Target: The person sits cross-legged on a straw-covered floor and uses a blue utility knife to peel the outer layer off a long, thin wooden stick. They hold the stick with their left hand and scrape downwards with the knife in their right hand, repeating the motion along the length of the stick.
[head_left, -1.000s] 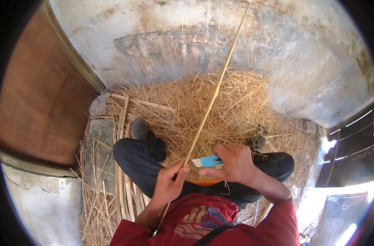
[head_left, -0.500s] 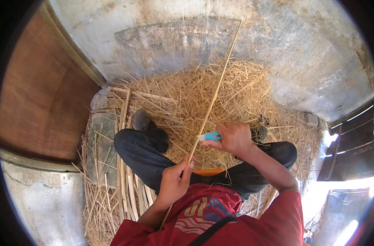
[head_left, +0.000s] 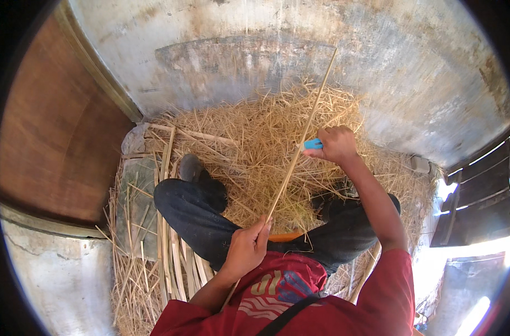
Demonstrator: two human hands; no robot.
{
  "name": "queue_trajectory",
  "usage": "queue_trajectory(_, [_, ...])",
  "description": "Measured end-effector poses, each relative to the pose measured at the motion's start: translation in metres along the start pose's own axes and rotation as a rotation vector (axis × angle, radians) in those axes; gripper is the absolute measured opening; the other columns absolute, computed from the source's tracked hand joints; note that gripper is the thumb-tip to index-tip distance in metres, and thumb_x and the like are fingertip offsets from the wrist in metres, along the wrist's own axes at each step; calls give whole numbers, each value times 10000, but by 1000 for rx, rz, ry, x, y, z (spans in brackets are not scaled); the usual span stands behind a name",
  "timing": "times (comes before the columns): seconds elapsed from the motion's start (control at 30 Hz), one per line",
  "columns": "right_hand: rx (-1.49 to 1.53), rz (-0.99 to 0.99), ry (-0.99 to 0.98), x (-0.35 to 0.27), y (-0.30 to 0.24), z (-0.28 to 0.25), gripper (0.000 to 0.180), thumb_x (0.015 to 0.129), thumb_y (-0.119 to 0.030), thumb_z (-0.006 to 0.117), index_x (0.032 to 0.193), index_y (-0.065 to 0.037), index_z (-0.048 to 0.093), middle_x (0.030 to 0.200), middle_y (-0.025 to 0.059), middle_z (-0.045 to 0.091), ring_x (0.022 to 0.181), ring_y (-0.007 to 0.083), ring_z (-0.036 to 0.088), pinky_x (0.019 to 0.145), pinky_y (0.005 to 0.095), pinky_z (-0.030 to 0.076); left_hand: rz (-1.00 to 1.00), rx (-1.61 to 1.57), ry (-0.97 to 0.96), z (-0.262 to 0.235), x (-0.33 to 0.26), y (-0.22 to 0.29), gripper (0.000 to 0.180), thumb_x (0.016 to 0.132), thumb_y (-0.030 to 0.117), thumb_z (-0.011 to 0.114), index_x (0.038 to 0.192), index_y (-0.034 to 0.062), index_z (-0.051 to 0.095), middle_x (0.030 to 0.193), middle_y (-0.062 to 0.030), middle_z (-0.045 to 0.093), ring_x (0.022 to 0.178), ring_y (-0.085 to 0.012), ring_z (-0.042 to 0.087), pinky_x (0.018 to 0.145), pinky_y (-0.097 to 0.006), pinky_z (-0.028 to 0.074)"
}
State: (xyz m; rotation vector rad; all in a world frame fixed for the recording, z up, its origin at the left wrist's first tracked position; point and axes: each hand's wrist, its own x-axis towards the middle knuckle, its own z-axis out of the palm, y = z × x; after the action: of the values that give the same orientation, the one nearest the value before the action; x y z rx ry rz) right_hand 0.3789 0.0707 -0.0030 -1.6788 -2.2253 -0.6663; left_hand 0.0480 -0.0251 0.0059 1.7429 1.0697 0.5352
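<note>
Bare concrete floor (head_left: pixel 255 61), stained grey, w/ a wide heap of straw shavings (head_left: pixel 249 151) spread across the middle. Person sits on it, dark trousers, knees apart, red shirt at the bottom edge. Brown wooden panel (head_left: pixel 48 140) stands on the left side. Flat grey slab (head_left: pixel 133 207) lies by the left knee, w/ a bundle of cut strips (head_left: pixel 168 246) lying beside and partly over it. Dark louvred frame (head_left: pixel 479 190) at the right, bright light below it.

Long thin cane strip (head_left: pixel 300 140) runs diagonally from near the lap up and away toward the top centre, its far end over the bare concrete.

Left hand (head_left: pixel 246 249) is closed round the near end of the strip, fingers wrapped tight, thumb on top, close to the chest, just above the left thigh.

Right hand (head_left: pixel 338 144) is further out, arm stretched over the right knee, fist closed on a blue-handled knife (head_left: pixel 312 144). Handle end pokes out toward the strip and meets it about midway up; blade itself not visible, hidden by strip and hand. Both hands well apart along the strip.

Orange rim (head_left: pixel 283 237) of sth peeks out btw the legs, mostly hidden.
</note>
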Motion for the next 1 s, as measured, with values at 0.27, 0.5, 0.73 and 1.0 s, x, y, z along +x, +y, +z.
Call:
queue_trajectory(0.27, [-52,926,-267,-24,99,-39,796,876,-718,280,924,-35,684,814,226,663,786,358,657,711,478,508,-16,-233,1,6,-31,-28,244,948,126,525,1104,-30,628,631,0,493,606,-44,457,552,-226,406])
queue_trajectory(0.5, [432,376,-47,-67,-101,-50,532,795,-558,630,592,-77,534,492,118,501,434,301,542,437,400,431,64,-231,23,0,-9,-13,264,953,147,531,1132,-27,615,598,2,400,563,-35,382,488,-225,346])
queue_trajectory(0.73, [377,141,-67,-59,-137,-62,617,740,-668,611,554,-97,468,473,69,466,395,242,504,398,364,398,65,-195,69,1,-6,-10,251,943,121,537,1125,-33,614,585,-49,428,543,-40,402,495,-228,372])
queue_trajectory(1.0, [72,499,-102,-18,-33,-43,593,825,-639,529,622,-82,539,504,78,524,423,241,537,416,375,426,29,-111,-25,0,-36,-14,241,927,89,541,1113,-45,614,662,-146,593,578,-56,516,571,-236,451])
